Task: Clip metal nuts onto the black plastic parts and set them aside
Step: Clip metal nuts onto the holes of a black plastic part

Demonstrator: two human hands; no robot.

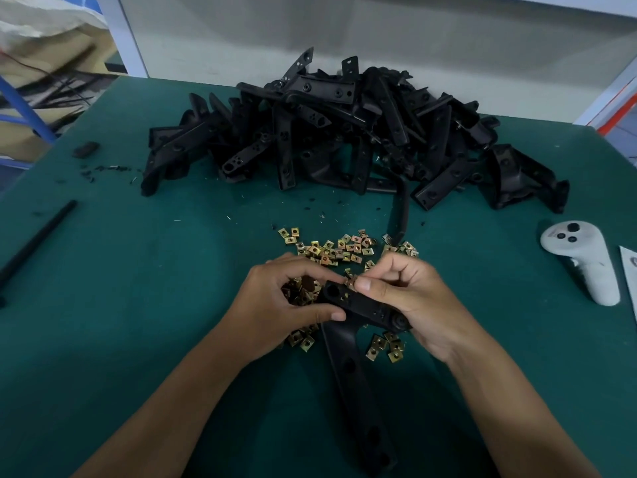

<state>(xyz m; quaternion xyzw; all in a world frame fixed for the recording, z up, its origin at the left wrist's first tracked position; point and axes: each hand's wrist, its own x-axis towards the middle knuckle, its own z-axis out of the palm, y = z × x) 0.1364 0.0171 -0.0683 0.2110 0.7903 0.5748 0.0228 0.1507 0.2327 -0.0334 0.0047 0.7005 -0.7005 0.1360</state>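
Together, both hands (344, 301) grip black part (358, 305), right pinching nut (351, 281).

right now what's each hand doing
left hand: grips the black part
right hand: pinches a nut at the part's end

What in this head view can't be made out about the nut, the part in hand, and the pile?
- Nut: right hand fingertips cover it; whether it is seated on the black part is unclear.
- Part's lower end: dark, cut off by the bottom edge.
- Nuts under the left hand: shadowed, uncountable.
- Pile of black parts: overlapping; which already carry nuts is too small to tell.
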